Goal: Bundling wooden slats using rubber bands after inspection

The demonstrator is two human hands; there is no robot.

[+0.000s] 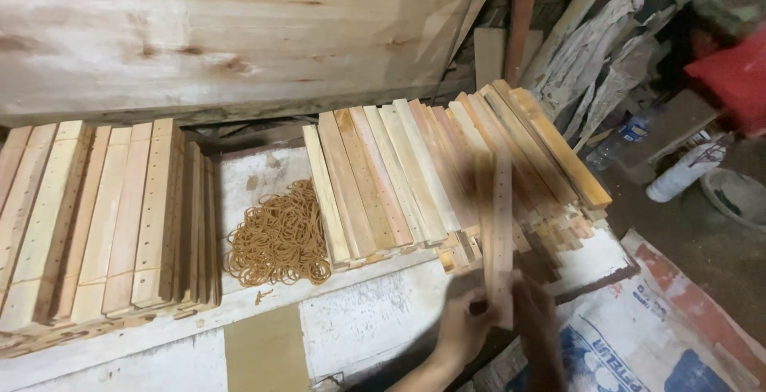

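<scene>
Wood slat: thin drilled slat (501, 224), blurred by motion, stands roughly upright at 5 o'clock in the view, its lower end between both hands.
Handling: judged light and stiff, dry sawn face so not slippery; thin section could snap if levered; edges likely splintery. Best held near the lower end or mid-length, pinched across the flat faces.
Left hand: left hand (465, 330) curled closed around the slat's lower end, fingers wrapped from the left side.
Right hand: right hand (538, 324) blurred, pressed against the slat's right edge; seems closed on it, though finger spread is hard to read.
Loose stack: pile of plain slats (415, 173) fanned at 1 o'clock from the hands, just behind the held slat.
Bundled stack: drilled slats (104, 216) packed on edge at 9 o'clock, well apart from the hands.
Rubber bands: heap of tan bands (279, 236) between the two stacks, at 10 o'clock from the hands.
Bench: white, worn surface (375, 320) under everything.
Backdrop: large pale wood panel (231, 33) at 12 o'clock.
Floor: printed sack (638, 336) at 4 o'clock.
</scene>
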